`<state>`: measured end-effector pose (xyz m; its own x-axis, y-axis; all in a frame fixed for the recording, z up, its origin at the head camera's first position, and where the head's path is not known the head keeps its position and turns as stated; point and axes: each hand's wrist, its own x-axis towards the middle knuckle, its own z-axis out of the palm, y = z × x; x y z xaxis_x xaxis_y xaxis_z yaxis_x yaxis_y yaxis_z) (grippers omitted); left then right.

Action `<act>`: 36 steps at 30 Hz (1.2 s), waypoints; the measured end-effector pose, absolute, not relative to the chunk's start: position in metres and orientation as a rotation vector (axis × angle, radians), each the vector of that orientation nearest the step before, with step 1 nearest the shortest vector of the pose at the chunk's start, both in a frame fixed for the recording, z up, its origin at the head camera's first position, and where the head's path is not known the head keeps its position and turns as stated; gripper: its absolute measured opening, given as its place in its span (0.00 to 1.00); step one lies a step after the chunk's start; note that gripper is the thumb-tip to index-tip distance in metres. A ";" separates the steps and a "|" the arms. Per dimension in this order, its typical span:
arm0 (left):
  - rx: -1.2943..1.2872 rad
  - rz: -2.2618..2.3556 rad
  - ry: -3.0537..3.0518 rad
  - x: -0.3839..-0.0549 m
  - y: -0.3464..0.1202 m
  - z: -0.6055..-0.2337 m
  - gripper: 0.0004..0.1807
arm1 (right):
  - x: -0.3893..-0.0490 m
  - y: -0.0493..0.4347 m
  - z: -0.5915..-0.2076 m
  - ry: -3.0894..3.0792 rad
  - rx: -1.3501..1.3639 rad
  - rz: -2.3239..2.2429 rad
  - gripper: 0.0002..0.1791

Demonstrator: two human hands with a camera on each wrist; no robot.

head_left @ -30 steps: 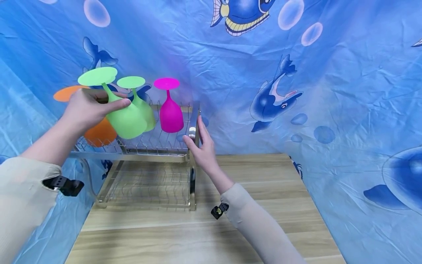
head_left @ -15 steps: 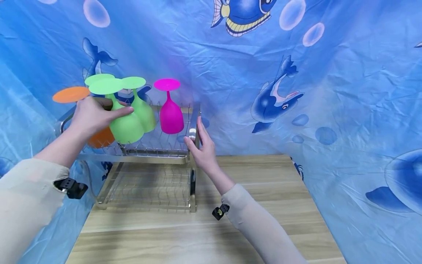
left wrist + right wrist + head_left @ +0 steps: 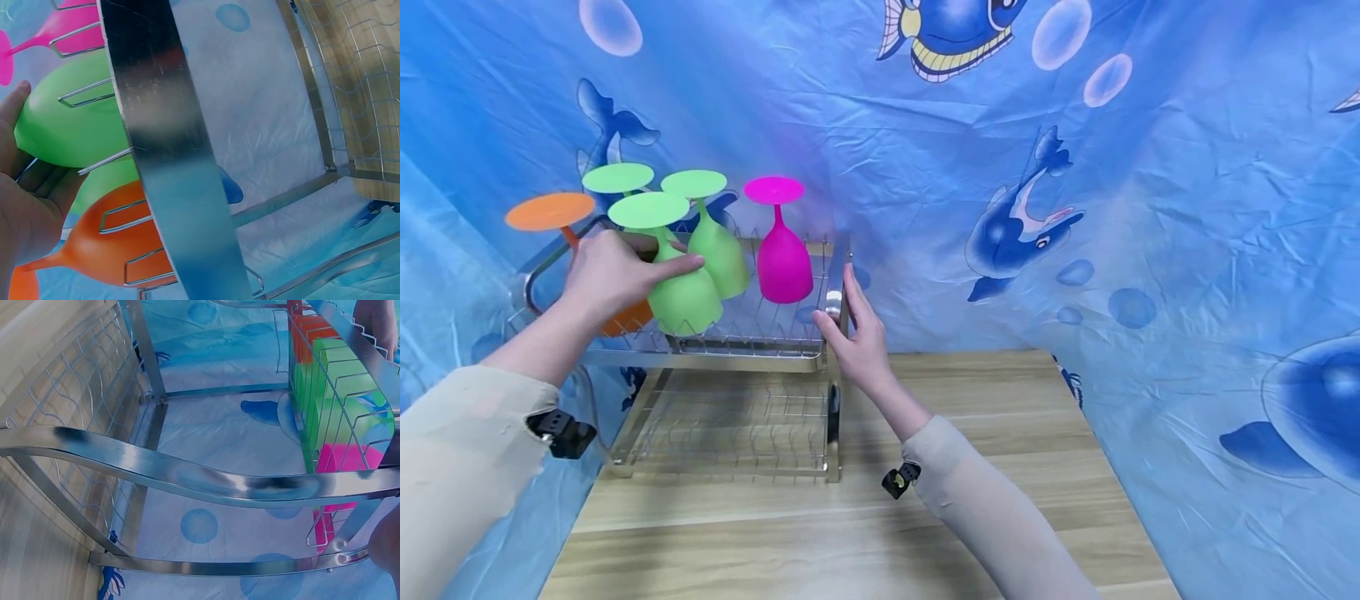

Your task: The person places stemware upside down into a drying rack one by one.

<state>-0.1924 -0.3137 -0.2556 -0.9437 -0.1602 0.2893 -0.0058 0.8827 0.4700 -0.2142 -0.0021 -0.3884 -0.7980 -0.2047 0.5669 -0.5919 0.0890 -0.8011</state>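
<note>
With thumb and fingers about its upper bowl, my left hand (image 3: 617,271) holds a green goblet (image 3: 687,302) upside down at the front of the rack's upper tier. In the left wrist view the green bowl (image 3: 65,115) sits among the wire prongs. Behind it stand two more upturned green goblets (image 3: 721,254), one mostly hidden. An orange goblet (image 3: 550,212) is left of them, partly behind the hand, and a magenta goblet (image 3: 786,265) is to the right. My right hand (image 3: 862,346) grips the right upright of the metal dish rack (image 3: 700,359), thumb in front.
The rack's lower wire tier (image 3: 737,425) stands low over the wooden table (image 3: 985,467). A blue sea-patterned curtain (image 3: 910,167) hangs close behind the rack and along both sides.
My left hand has brought the green goblet down and slightly right, from above the tier to among its prongs. The right hand stays on the rack's upright.
</note>
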 end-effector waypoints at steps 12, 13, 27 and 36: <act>0.135 -0.706 -2.711 -0.191 -0.315 -0.264 0.40 | -0.214 -0.002 -0.388 -2.047 0.792 1.765 0.45; 0.127 -0.723 -2.706 -0.191 -0.314 -0.264 0.40 | -0.214 -0.002 -0.388 -2.048 0.789 1.763 0.46; 0.065 -0.768 -2.707 -0.186 -0.321 -0.273 0.37 | -0.213 -0.004 -0.388 -2.083 0.787 1.760 0.46; 0.056 -0.754 -2.803 -0.166 -0.324 -0.258 0.52 | -0.211 -0.001 -0.386 -2.097 0.798 1.758 0.46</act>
